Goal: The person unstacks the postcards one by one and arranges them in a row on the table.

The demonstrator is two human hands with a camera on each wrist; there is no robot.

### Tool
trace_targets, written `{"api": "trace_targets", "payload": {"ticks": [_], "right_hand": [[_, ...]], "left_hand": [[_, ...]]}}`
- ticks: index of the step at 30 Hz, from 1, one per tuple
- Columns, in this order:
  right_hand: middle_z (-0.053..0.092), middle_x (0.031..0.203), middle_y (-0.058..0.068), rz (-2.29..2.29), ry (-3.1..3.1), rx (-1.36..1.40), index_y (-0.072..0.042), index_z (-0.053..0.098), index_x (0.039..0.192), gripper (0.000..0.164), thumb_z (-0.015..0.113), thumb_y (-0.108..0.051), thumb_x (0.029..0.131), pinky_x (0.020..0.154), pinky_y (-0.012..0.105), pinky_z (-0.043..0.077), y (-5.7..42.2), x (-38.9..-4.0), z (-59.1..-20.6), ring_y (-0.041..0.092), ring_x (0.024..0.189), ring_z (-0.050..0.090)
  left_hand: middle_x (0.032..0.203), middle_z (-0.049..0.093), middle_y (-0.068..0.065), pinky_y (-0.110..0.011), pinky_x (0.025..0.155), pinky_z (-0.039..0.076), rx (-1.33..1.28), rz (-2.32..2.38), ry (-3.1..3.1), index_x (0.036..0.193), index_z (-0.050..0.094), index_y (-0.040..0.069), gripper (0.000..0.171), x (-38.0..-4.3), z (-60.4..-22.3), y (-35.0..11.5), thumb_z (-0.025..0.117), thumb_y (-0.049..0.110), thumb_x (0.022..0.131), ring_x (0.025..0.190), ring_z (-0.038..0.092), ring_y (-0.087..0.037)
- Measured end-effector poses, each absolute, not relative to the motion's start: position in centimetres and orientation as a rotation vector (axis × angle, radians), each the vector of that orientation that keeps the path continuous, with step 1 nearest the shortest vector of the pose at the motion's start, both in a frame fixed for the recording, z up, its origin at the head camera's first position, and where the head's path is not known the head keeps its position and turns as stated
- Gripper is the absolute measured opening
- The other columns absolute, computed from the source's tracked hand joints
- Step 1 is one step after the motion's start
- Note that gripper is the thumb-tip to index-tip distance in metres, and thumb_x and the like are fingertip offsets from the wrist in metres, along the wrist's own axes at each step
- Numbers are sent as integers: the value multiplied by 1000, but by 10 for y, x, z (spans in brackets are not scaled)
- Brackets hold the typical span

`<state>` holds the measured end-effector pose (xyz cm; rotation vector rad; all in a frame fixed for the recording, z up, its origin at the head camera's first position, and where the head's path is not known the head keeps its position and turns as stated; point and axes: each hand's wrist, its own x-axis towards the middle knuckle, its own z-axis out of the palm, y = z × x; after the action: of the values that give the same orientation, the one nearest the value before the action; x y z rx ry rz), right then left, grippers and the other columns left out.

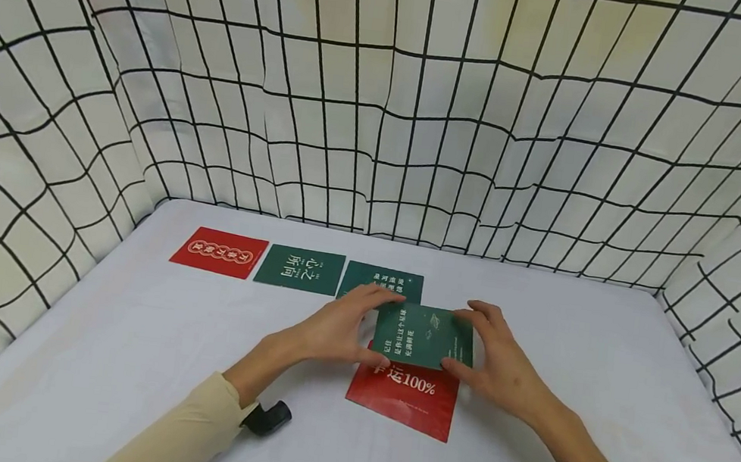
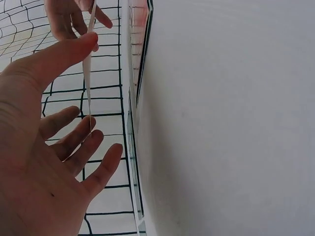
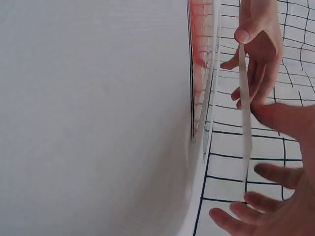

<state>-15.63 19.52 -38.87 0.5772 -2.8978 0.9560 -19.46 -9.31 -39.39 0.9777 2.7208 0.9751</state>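
Observation:
A green card with white lettering is held up flat between both hands. My left hand grips its left side, thumb at the near edge and fingers toward the far edge. On the right side, my right hand holds it the same way. Both wrist views show the card edge-on, raised off the table. Below it lies a red card marked "100%", its upper part hidden by the held card. Just behind the left fingertips is another green card, partly covered.
Farther left in the same row lie a green card and a red card with gold print. A white cloth covers the table. Black-lined white netting rises around its back and sides.

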Motion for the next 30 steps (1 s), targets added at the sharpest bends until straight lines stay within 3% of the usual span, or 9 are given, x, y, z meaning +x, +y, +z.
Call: {"api": "trace_targets", "payload": {"ticks": [4,9,15,23,30], "right_hand": [[41,153,24,1081,-2866,448,-3,40,153,77,81,-18,90,97,54,61,198,-159,-389,45,135,53],[53,142,25,1264,-2848,331,-2,31,157,78,75,-16,96,90,44,64,201,-162,-389,37,117,68],[60,126,26,1582,-2819,242,1,24,158,73,67,-8,100,84,33,65,202,-167,-388,25,96,78],[67,113,23,1622,-2769,214,2,28,156,65,63,-5,102,80,21,62,203,-171,-390,19,81,77],[67,113,23,1639,-2732,226,1,33,155,60,62,-5,103,80,23,63,204,-173,-390,19,83,77]], "left_hand": [[153,51,-8,-46,108,56,981,996,2747,154,48,14,88,-197,-394,-91,90,31,78,145,45,-29],[158,47,-8,-49,111,53,921,1003,2765,155,48,17,87,-199,-395,-88,89,31,80,153,37,-33],[156,48,-6,-46,113,52,912,1021,2778,154,49,16,87,-204,-395,-84,90,30,79,145,44,-26],[155,48,-7,-47,117,48,895,1029,2785,154,49,15,88,-206,-394,-80,91,29,79,144,46,-27],[156,47,-8,-46,115,51,871,1031,2789,155,47,16,88,-209,-394,-79,91,31,80,142,47,-26]]}}
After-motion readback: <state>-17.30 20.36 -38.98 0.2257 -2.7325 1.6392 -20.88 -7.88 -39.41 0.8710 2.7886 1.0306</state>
